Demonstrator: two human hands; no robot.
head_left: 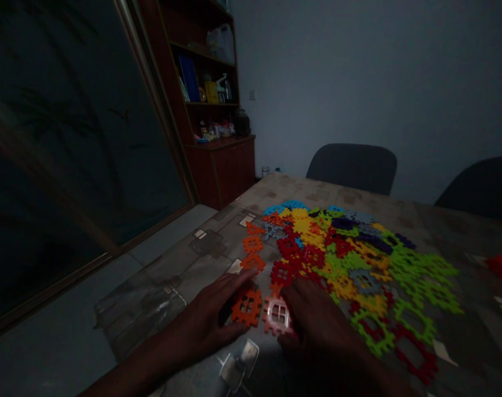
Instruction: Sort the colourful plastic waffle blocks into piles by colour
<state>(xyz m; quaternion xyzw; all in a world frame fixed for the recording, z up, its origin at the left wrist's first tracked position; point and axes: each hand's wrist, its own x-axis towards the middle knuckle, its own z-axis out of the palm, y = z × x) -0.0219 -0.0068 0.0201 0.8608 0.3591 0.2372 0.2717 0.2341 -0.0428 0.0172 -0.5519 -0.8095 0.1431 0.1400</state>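
My left hand [215,309] curves around an orange interlocking building tile [235,315] with a window-like cross in its middle, its thumb at the near edge and its fingers at the far edge. Just to the right, my right hand [311,314] grips a red tile [271,320] of the same kind, which shines pale with glare. The two tiles lie side by side at the table's near part, a narrow gap between them. Beyond the left hand's fingertips are more orange tiles [252,244]. Dark red tiles [281,272] lie past the right hand.
A spread heap of yellow tiles [302,225], green tiles [408,270] and other colours covers the table's middle and right. A patterned cloth [151,286] covers the table. Grey chairs [352,165] stand at the far side, and a wooden cabinet [234,171] is behind.
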